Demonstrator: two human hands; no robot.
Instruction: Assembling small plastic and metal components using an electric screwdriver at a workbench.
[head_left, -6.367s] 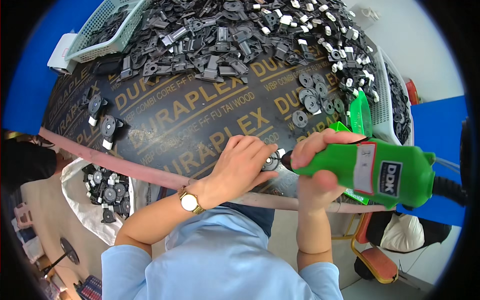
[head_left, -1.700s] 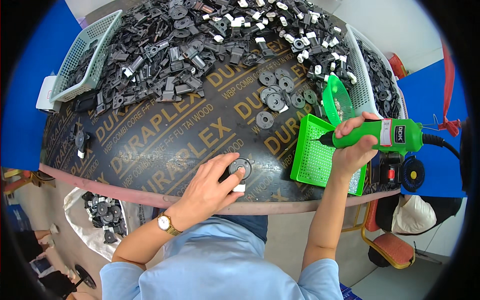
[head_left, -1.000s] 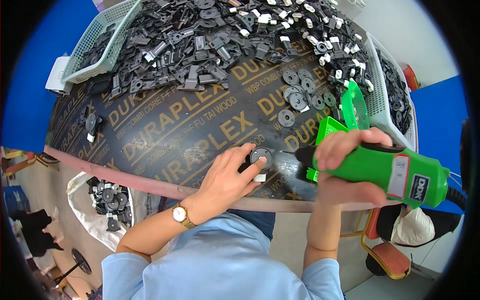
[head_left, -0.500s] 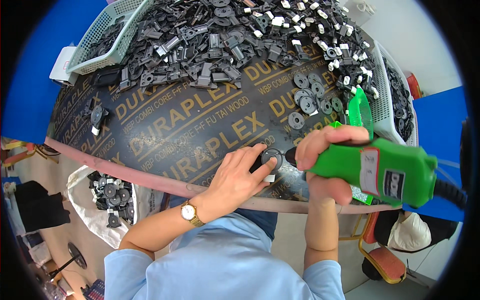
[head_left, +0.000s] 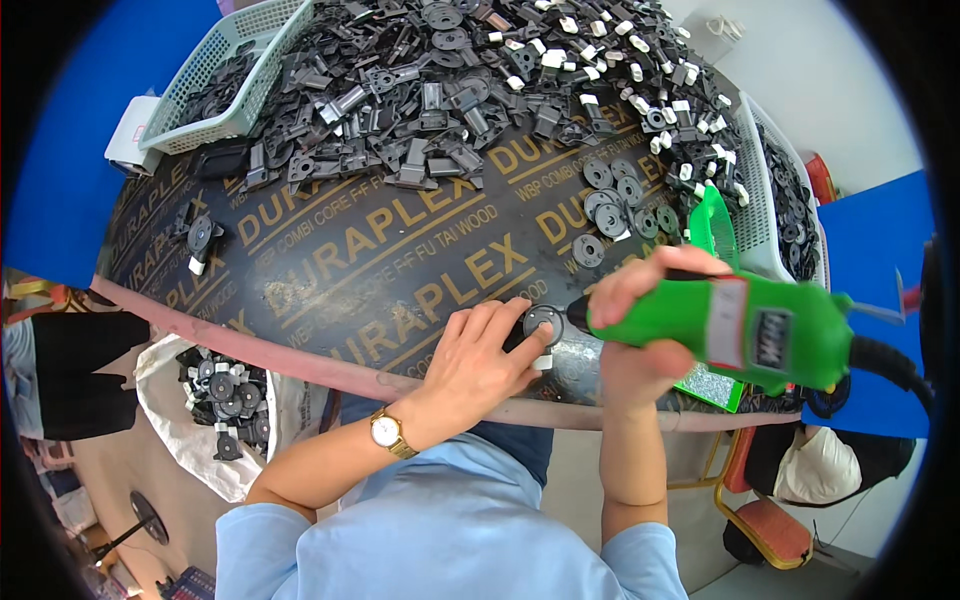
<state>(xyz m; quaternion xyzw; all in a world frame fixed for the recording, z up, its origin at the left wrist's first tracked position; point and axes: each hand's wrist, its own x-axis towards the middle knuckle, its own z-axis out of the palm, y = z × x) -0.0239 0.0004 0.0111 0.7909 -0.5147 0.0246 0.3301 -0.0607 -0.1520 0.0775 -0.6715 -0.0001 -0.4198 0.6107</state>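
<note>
My left hand (head_left: 475, 358) presses a black round plastic part (head_left: 544, 323) against the table, with thumb and fingers closed about it. A small white tab (head_left: 542, 362) sticks out below this part. In my right hand (head_left: 632, 368) is a green electric screwdriver (head_left: 685, 318), its fingers wrapped round the body. The tool lies nearly level, its dark nose pointing left at the right edge of the round part. Whether the bit touches a screw cannot be made out. Several loose black discs (head_left: 588, 251) lie beyond the right hand.
A large heap of black parts (head_left: 400, 110), mixed with white pieces at right, covers the far table. Pale baskets (head_left: 200, 140) (head_left: 765, 190) flank it. By the screwdriver lie a green tray (head_left: 728, 396) and a green mesh holder (head_left: 712, 225). A white sack (head_left: 165, 400) of assembled parts stands below left.
The screwdriver's rear end has risen a little and shifted slightly left, and my right hand moved with it. My left hand stays on the round part. The whole view has shifted slightly.
</note>
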